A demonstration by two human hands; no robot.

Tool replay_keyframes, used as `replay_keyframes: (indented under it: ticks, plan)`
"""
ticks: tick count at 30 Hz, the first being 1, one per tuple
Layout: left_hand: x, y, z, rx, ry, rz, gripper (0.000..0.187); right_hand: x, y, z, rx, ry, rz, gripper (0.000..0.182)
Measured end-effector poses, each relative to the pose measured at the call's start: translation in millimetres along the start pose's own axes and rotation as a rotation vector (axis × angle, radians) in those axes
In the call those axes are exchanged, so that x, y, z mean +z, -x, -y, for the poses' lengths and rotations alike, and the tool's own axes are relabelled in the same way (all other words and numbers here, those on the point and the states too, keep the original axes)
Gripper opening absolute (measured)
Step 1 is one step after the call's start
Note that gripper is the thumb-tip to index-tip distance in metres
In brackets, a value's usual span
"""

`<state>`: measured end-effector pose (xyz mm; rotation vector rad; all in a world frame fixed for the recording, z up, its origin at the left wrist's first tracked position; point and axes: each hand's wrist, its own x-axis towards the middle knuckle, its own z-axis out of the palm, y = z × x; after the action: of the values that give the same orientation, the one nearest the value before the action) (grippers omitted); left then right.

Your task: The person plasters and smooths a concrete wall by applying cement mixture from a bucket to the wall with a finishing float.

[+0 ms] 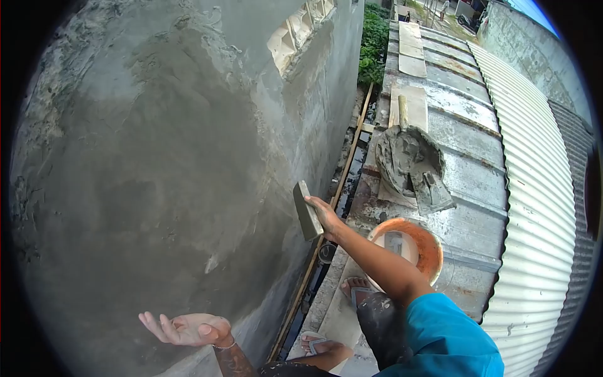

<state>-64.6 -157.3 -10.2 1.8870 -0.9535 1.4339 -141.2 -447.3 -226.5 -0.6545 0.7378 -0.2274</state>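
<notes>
My right hand (322,215) is wrapped round a flat rectangular float (306,212), held beside the grey plastered wall (182,169). Palm up and fingers apart, my left hand (188,329) holds nothing in front of the lower wall. Beyond my right arm a pan of wet mortar (399,160) rests on the metal roofing, with a trowel (433,191) at its near edge and a wooden handle (402,113) sticking out at its far side. Under my right forearm stands an orange bucket (430,248) with whitish contents.
A narrow gap with a long wooden strip (348,169) runs along the wall's foot. Corrugated roofing (534,188) lies at the right. A broken opening (295,38) shows high in the wall. My sandalled feet are on a ledge. A person (445,9) stands far off.
</notes>
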Motion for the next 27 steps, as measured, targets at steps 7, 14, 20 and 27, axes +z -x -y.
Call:
replay_keyframes:
  ticks: [7, 14, 20, 27]
  plan:
    - [-53, 41, -135, -0.513, 0.758, 1.142, 0.021, -77, 210, 73, 0.154, -0.327, -0.128, 0.054]
    - [-73, -81, -177, -0.564, 0.935, 1.357, 0.016, -167, 418, 128, 0.039, -0.223, -0.718, 0.049]
    - [-11, -224, -128, -0.342, 0.645, 1.105, 0.009, -181, 549, 108, 0.106, 0.042, -1.007, 0.05]
    - [12, -496, -36, 0.165, -0.011, 0.202, 0.018, -121, 613, 96, 0.154, -0.044, -1.026, 0.049]
